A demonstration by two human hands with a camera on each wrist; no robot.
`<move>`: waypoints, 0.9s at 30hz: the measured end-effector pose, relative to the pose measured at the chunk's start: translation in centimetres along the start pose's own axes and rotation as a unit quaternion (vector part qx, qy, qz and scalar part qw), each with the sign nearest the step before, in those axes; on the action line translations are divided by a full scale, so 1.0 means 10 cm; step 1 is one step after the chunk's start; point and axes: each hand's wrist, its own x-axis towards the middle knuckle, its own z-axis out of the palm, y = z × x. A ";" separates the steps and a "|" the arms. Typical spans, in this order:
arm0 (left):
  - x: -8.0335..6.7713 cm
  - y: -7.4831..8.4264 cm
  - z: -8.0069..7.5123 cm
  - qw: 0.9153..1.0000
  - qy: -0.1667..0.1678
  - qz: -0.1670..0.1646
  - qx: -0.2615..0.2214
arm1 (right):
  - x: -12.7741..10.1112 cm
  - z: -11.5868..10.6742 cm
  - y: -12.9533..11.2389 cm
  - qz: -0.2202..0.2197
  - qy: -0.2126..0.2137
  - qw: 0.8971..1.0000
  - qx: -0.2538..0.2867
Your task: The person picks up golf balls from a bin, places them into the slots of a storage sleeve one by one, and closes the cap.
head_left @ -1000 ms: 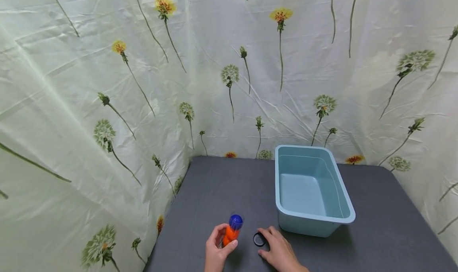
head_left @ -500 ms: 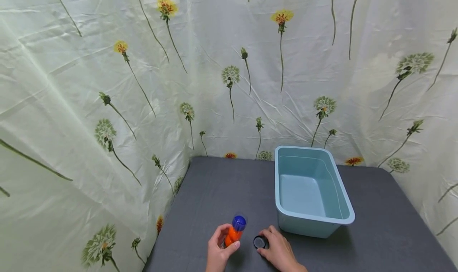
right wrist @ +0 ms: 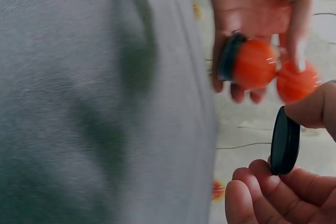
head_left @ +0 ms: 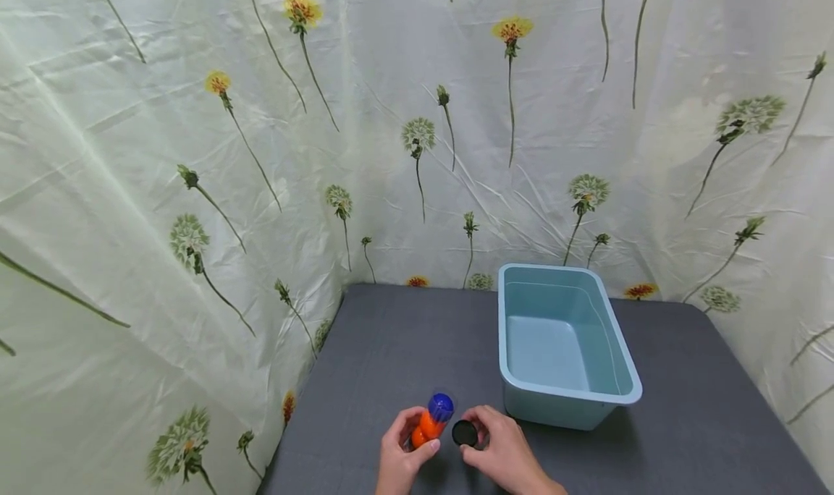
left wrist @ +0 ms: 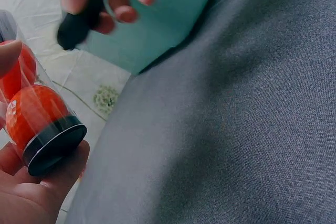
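Observation:
My left hand (head_left: 399, 457) grips a clear tube (head_left: 430, 421) with orange balls inside and a blue ball at its top end. In the left wrist view the tube (left wrist: 39, 116) has a black cap on its bottom and lies in my palm. My right hand (head_left: 502, 455) pinches a round black lid (head_left: 465, 433) between thumb and fingers, held just right of the tube's top. In the right wrist view the lid (right wrist: 285, 141) stands edge-on, a little apart from the tube (right wrist: 262, 66).
A light blue plastic bin (head_left: 562, 347) with nothing in it stands on the dark grey table (head_left: 391, 343), just right of and behind my hands. A dandelion-print curtain (head_left: 195, 155) closes off the left and back sides.
My right hand has picked the black lid up off the table and brought it left toward the tube's top. The left hand has raised the tube slightly.

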 end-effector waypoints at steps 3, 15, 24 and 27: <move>-0.01 0.02 0.01 1.000 -0.004 0.007 0.004 | -0.03 -0.07 -0.12 -0.015 0.014 1.000 0.013; -0.03 0.07 0.06 0.999 -0.038 -0.003 0.028 | -0.15 -0.30 -0.33 -0.032 0.045 0.998 0.038; -0.02 0.13 0.08 0.997 -0.066 -0.011 0.030 | -0.19 -0.45 -0.42 -0.008 0.015 0.984 0.176; -0.04 0.14 0.09 0.996 -0.080 -0.016 0.031 | -0.21 -0.50 -0.43 -0.005 0.005 0.982 0.188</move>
